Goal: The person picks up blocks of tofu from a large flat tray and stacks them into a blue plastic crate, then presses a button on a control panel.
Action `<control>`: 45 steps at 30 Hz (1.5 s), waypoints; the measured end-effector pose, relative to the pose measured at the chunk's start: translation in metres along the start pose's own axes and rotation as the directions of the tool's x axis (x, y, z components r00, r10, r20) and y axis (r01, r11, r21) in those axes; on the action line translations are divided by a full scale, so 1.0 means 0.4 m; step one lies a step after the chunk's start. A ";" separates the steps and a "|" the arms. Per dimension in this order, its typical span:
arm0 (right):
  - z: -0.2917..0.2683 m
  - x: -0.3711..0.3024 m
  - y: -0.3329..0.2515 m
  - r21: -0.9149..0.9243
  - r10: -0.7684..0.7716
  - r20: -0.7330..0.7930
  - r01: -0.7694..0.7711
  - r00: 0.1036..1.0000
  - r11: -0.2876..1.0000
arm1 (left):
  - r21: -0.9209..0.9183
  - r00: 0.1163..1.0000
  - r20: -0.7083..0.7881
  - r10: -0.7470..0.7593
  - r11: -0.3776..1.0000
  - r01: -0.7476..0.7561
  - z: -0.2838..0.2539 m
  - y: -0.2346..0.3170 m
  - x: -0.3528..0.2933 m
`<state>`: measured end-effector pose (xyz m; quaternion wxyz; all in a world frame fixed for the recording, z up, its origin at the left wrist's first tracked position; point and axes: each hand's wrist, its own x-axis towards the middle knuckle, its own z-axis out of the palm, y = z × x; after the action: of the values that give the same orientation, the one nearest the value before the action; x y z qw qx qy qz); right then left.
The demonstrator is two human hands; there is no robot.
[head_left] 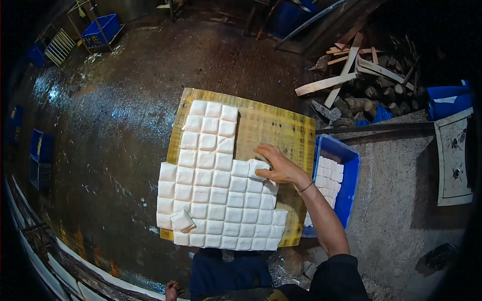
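White square tofu blocks (205,178) lie packed side by side in rows on a yellow wooden board (281,128). My right hand (282,168) reaches across from the lower right, its thumb and fingers closed around one tofu block (258,168) at the right edge of the rows. A single tofu block (182,220) sits tilted on top of others near the board's lower left. Low at the bottom edge, away from the board, is my left hand (172,290); it shows small and dark, and its fingers are hard to make out.
Beside the board's right edge stands a blue crate (351,188) holding more white blocks. A pile of firewood (361,75) lies at the far right. A worn white cabinet-like piece (454,155) stands on the right. Blue crates (102,30) are on the wet floor at far left.
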<state>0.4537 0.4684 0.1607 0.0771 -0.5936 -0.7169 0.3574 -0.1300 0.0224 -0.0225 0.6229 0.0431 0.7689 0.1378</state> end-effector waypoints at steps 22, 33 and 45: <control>0.022 0.026 0.053 0.256 -0.027 0.212 -0.029 0.977 0.966 | -0.007 0.992 0.011 0.129 0.992 -0.129 0.232 0.104 -0.147; -0.227 -0.299 0.446 0.989 -0.066 -0.112 0.118 0.991 0.085 | 0.240 0.587 0.764 0.268 0.726 -0.644 1.156 0.480 -0.636; -0.157 -0.418 1.005 0.998 0.575 -0.057 0.055 0.816 0.020 | 0.237 -0.085 0.804 0.589 -0.448 -0.862 2.125 0.600 -0.200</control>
<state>0.8547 0.3592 0.0164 0.5505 -0.5703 -0.1108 0.5995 0.6865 0.3680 -0.0410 0.3108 0.8784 0.3240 0.1641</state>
